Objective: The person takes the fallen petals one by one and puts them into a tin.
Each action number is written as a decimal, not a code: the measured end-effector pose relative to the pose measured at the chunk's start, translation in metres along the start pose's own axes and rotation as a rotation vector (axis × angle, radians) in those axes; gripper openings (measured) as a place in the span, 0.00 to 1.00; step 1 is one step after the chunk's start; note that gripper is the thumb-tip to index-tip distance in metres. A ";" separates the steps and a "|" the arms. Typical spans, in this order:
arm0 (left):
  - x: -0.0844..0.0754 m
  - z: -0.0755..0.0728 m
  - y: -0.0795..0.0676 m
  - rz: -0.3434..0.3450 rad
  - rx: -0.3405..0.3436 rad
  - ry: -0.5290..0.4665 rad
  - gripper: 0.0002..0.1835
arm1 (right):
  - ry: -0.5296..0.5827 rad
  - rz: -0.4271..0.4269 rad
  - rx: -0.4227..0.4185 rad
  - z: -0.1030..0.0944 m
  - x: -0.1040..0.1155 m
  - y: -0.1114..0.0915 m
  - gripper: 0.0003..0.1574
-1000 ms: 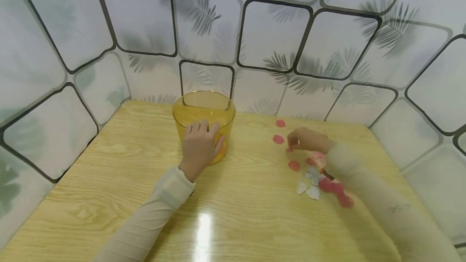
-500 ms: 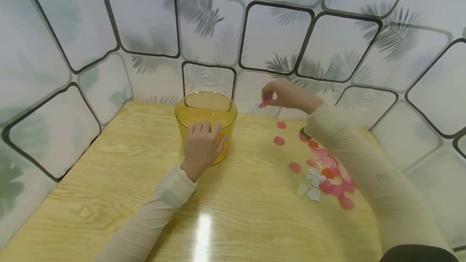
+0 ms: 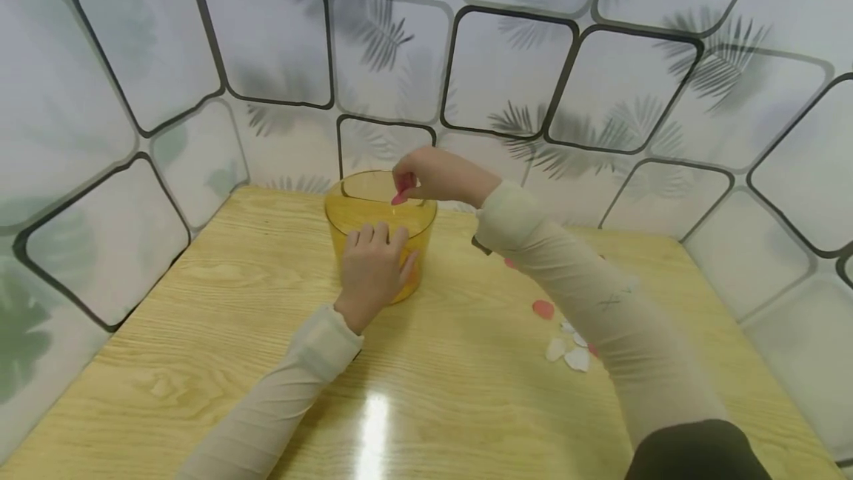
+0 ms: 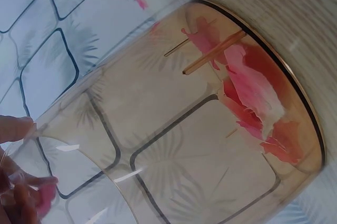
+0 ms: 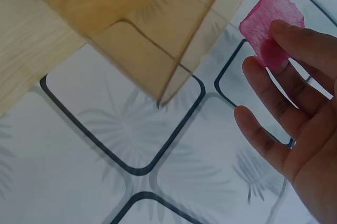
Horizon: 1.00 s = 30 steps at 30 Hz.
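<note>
A see-through amber tub [image 3: 426,243] stands on the table near the back wall. My left hand [image 3: 373,261] holds its near side, fingers at the rim and thumb along the right. Over the tub's opening my right hand [image 3: 433,172] pinches a pink petal [image 3: 399,199]. In the right wrist view the same petal [image 5: 263,18] sits between thumb and fingers, beside the tub's rim. Several pink and red petals [image 4: 253,89] lie at the tub's bottom, seen through its wall in the left wrist view.
On the wooden table [image 3: 453,391], a red petal [image 3: 543,309] and several white petals [image 3: 577,359] lie to the right. My right sleeve [image 3: 600,302] hides more of that pile. A patterned wall covering [image 3: 513,69] rises behind and at both sides.
My right hand has picked a pink petal off the table, lifted it and carried it left over the tub. My left hand has kept its place on the tub.
</note>
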<state>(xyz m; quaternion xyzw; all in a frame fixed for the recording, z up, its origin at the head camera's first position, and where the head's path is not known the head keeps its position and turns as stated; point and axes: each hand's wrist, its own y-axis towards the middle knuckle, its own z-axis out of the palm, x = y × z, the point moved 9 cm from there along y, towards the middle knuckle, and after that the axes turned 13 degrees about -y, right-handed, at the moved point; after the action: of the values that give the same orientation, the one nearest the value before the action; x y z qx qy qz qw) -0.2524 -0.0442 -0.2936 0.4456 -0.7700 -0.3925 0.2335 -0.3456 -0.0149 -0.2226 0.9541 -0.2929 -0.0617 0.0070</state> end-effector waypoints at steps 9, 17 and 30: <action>0.000 0.002 -0.002 -0.004 -0.003 -0.031 0.17 | 0.005 -0.033 0.028 0.029 0.019 0.023 0.06; -0.002 0.002 -0.002 0.007 -0.005 -0.022 0.18 | 0.017 0.000 0.130 0.046 0.021 0.024 0.18; 0.001 0.002 0.001 -0.015 0.004 -0.032 0.18 | -0.015 0.046 0.024 0.004 -0.001 -0.035 0.16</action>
<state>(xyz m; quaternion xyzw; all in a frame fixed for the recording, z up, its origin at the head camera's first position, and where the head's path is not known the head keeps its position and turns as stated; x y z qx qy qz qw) -0.2545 -0.0443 -0.2938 0.4456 -0.7709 -0.3999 0.2173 -0.3273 0.0147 -0.2278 0.9466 -0.3157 -0.0649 -0.0053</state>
